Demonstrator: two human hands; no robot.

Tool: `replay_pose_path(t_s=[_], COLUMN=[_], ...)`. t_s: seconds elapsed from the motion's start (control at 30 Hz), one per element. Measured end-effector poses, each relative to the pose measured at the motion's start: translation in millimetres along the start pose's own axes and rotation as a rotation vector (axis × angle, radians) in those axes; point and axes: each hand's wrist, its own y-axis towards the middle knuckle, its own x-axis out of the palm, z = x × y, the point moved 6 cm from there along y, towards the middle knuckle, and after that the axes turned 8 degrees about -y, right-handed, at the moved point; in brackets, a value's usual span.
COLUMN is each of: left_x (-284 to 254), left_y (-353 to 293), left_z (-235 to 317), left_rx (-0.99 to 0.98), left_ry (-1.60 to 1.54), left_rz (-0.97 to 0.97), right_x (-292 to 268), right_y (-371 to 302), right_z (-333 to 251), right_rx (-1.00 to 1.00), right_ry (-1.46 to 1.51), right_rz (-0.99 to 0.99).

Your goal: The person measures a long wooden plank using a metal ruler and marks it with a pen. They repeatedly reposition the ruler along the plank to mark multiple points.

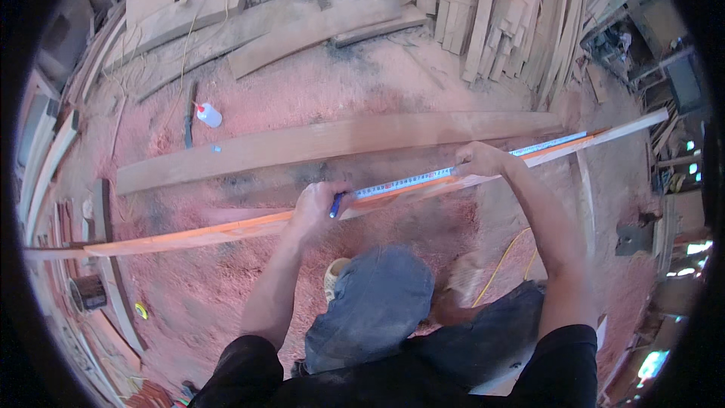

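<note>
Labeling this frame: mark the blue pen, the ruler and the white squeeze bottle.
blue pen [334, 206], head view, on its lower barrel.
ruler [404, 182], head view, on its middle stretch between the hands.
white squeeze bottle [211, 115], head view, on its body.

I'm in a woodworking shop: reddish sawdust [317, 91] covers the floor all around the long plank [332, 143] lying before me. Beyond that plank, sawn boards [302, 30] lie stacked, and thin wooden strips [513, 15] lean bundled past its right end.
</note>
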Motion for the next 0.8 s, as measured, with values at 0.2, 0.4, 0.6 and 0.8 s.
replay_pose_path(t_s=[0.2, 0.4, 0.6, 0.8], left_x=[-3, 33, 64, 65], left_y=[7, 38, 56, 52], left_z=[-2, 11, 23, 30], left_rx=[-0.186, -0.044, -0.061, 0.028], left_ry=[-0.008, 0.067, -0.061, 0.074], left_rz=[-0.044, -0.005, 0.01, 0.02], right_x=[-2, -25, -33, -17], right_y=[10, -15, -29, -8], right_z=[12, 36, 77, 101], right_rx=[-0.028, -0.063, -0.092, -0.108], right_ry=[-0.078, -0.041, -0.044, 0.065], right_rz=[0.016, 0.077, 0.115, 0.015])
